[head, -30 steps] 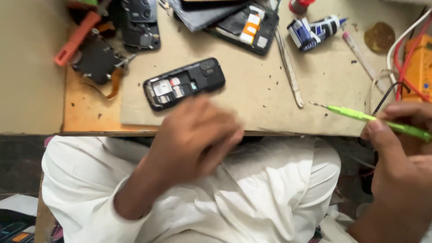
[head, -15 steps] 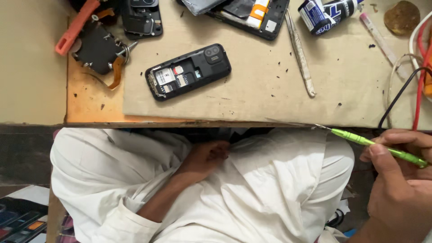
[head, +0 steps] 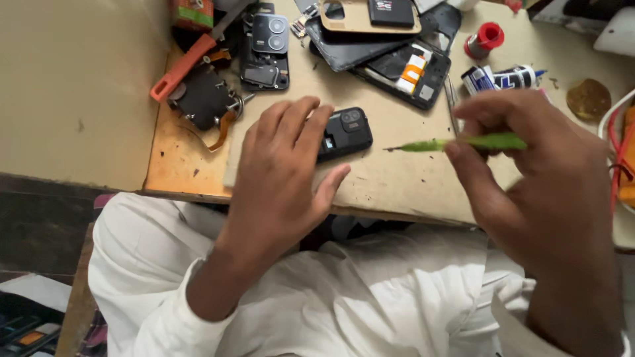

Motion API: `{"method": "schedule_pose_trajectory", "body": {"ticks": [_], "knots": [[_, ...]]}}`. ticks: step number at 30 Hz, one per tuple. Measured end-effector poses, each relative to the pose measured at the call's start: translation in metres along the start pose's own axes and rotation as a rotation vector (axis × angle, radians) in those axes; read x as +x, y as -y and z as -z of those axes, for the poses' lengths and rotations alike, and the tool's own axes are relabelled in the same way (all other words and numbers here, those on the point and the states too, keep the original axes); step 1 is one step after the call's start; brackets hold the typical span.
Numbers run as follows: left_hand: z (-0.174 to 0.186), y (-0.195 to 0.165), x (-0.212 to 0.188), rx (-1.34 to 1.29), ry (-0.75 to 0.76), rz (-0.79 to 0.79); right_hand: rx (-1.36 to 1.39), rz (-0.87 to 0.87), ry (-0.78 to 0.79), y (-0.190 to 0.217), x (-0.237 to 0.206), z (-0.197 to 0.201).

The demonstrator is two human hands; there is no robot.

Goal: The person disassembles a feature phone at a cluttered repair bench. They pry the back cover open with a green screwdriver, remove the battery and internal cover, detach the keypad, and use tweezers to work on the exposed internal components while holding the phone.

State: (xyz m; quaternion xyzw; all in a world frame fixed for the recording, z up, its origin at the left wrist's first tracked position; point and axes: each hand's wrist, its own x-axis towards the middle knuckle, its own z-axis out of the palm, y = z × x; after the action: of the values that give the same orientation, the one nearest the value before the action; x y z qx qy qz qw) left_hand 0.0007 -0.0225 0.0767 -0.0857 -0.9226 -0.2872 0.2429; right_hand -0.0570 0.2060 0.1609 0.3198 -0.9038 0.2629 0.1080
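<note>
Fingers (head: pixel 291 132) of left hand (head: pixel 281 185): spread, resting over black phone (head: pixel 347 132) on mat (head: pixel 397 178), probably steadying it. Right hand (head: pixel 529 172): pinched around green tool (head: pixel 463 143), tip aimed toward phone.

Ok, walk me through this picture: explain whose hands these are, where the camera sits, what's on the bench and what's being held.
The camera is worn on a person's head and looks down, so both hands are that person's own, with their white-clothed lap below.

The left hand is spread over a small black phone with its back off, its fingers lying on one end. The right hand pinches a thin green tool with a fine metal tip that points toward the phone without touching it.

These rest on a beige mat over a wooden bench. Further back lie opened phones and loose back covers, an orange-handled tool, a red-capped little bottle and a small glue tube.
</note>
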Motion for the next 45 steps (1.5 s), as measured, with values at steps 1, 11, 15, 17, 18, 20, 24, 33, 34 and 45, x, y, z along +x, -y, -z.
{"method": "schedule_pose_trajectory", "body": {"ticks": [1,11,15,17,18,20,24,33,34,45], "knots": [[-0.003,0.002,0.004,0.037,0.0,-0.001,0.019,0.004,0.02,0.003,0.011,-0.002],[-0.017,0.017,-0.001,-0.181,0.045,0.073,-0.099,0.048,0.006,0.019,0.044,-0.006],[-0.016,0.017,0.0,-0.194,0.053,0.053,-0.11,0.001,-0.001,0.021,0.038,-0.01],[-0.017,0.017,0.0,-0.189,0.048,0.043,-0.089,-0.01,-0.005,0.021,0.038,-0.013],[-0.016,0.017,0.0,-0.185,0.044,0.039,-0.078,-0.015,-0.005,0.021,0.039,-0.014],[-0.016,0.017,0.0,-0.183,0.039,0.032,-0.107,0.008,0.008,0.02,0.041,-0.015],[-0.016,0.018,0.0,-0.193,0.042,0.025,-0.08,0.018,0.025,0.02,0.045,-0.018],[-0.016,0.02,0.0,-0.186,0.07,0.019,-0.11,0.016,0.207,0.019,0.063,-0.022],[-0.016,0.02,0.0,-0.176,0.07,0.022,-0.298,-0.03,0.328,0.022,0.068,-0.021],[-0.015,0.023,0.001,-0.245,0.087,0.084,-0.828,-0.165,0.907,0.049,0.132,-0.028]]}}
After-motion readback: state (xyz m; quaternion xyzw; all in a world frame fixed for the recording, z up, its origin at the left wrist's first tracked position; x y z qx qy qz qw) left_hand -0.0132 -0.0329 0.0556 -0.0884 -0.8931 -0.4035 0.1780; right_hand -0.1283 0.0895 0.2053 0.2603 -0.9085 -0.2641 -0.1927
